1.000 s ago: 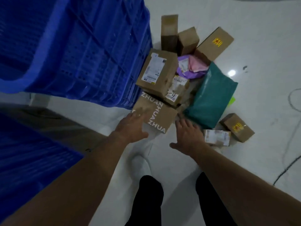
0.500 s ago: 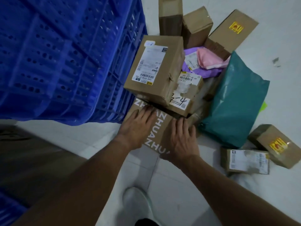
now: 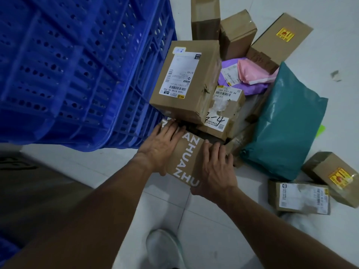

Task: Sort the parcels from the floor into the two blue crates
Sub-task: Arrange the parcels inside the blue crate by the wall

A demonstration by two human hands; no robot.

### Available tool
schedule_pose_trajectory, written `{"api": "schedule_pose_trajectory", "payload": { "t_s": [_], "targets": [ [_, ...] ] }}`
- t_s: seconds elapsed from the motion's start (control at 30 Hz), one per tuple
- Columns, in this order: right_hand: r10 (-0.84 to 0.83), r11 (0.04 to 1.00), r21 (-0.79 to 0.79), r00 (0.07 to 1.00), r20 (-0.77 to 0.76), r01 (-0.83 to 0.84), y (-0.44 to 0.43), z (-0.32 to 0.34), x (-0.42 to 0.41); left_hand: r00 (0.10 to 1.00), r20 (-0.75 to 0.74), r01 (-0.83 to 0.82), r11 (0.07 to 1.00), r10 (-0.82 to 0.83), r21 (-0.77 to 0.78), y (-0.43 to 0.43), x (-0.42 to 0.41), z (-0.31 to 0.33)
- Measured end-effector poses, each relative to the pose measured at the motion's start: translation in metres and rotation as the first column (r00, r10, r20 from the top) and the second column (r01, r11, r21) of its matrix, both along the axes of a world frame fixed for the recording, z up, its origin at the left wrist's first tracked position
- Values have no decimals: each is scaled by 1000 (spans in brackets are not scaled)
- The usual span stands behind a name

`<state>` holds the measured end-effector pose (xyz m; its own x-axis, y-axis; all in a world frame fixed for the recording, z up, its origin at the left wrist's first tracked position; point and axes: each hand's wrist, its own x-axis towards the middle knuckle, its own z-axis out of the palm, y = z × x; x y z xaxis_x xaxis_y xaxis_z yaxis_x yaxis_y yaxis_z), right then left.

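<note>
A brown cardboard box printed "ZHUAN" [image 3: 189, 158] lies on the floor at the front of the parcel pile, partly under a large labelled box [image 3: 186, 80]. My left hand [image 3: 161, 146] lies over its left top, thumb curled round the near side. My right hand [image 3: 215, 169] grips its right side, thumb at the near edge. A tall blue crate [image 3: 77, 74] stands right beside the pile on the left. A corner of the second blue crate [image 3: 7, 247] shows at bottom left.
The pile also holds a box marked "4" [image 3: 223, 113], a teal mailer bag [image 3: 287, 129], purple and pink mailers [image 3: 250, 72] and several brown boxes behind. Two small boxes [image 3: 299, 197] [image 3: 334, 175] lie at the right. My shoe [image 3: 163, 247] stands on the pale floor below.
Both hands reached forward onto the ZHUAN box and now hold its two sides. My view has come lower and closer to the pile.
</note>
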<state>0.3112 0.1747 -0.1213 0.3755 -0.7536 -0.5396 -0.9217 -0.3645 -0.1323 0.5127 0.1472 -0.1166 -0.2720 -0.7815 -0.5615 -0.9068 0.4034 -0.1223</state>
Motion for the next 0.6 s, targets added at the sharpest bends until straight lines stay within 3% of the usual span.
{"api": "schedule_pose_trajectory", "payload": {
  "t_s": [0.33, 0.6],
  "targets": [
    [275, 960, 44, 960, 49, -277, -8, 50, -31, 994, -47, -99, 995, 99, 2, 47, -15, 42],
    [451, 892, -15, 892, -12, -452, -46, 186, -68, 944, -160, -294, 956, 287, -19, 50, -57, 170]
  ]
}}
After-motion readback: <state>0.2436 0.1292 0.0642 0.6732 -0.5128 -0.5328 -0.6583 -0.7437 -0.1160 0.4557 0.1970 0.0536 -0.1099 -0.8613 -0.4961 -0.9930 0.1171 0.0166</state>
